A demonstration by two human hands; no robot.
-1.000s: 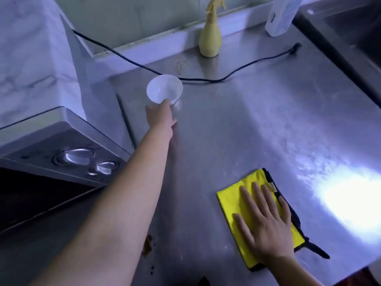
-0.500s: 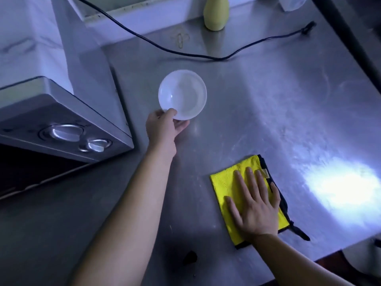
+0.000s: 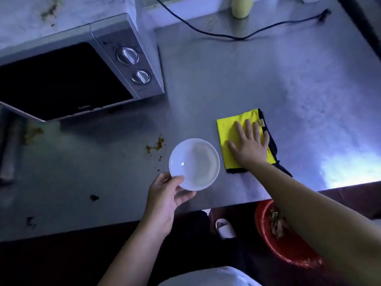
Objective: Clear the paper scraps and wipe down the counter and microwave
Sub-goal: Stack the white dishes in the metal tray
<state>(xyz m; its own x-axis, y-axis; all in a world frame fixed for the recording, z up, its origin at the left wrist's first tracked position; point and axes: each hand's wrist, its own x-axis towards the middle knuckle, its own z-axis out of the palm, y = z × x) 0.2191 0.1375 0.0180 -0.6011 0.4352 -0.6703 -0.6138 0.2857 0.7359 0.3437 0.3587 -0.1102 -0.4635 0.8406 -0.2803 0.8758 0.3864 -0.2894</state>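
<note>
Judging by how the worktop (image 3: 268,79) lies, you are partway through the wiping at best. Brown stains (image 3: 156,144) sit just beyond your left hand (image 3: 165,197), a dark spot (image 3: 94,197) lies out to its left, and further smears show farther left again. The stretch beyond your right hand (image 3: 250,148) looks cleaner, though glare hides part of it. The microwave (image 3: 61,79) stands well beyond your left hand. The surface on top of it carries greenish marks, so I judge it not yet wiped. Something shredded lies in the red bin (image 3: 288,254) under your right forearm, below the worktop's edge. I cannot tell whether that is the paper scraps.

Your hands are apart. The left one grips a white bowl (image 3: 194,164) by its near rim, thumb over the edge and fingers curled beneath. I cannot tell whether the bowl rests on the worktop or is lifted off it. Your right hand lies flat on the yellow cloth (image 3: 228,129), fingers straight and spread, pressing it to the worktop just beside the bowl. The stains are the nearest work left, on the far side of the bowl from the cloth.
</note>
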